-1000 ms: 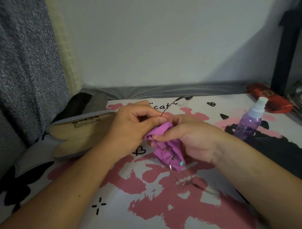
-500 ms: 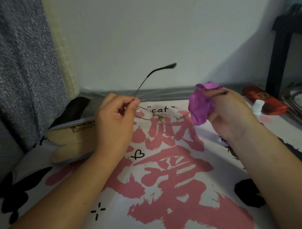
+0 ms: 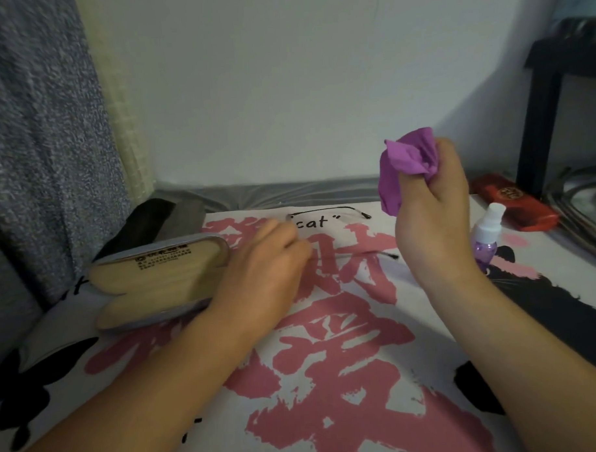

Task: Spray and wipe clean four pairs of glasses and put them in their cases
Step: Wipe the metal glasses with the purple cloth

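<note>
Head view: the left hand [image 3: 262, 264] pinches the thin-framed glasses [image 3: 345, 254] low over the printed cloth [image 3: 329, 377], their temples running toward three o'clock. At nine o'clock, just beside that hand, the open tan case [image 3: 156, 281] appears empty. The right hand [image 3: 434, 200] clutches the purple wiping cloth [image 3: 406, 164], raised.
</note>
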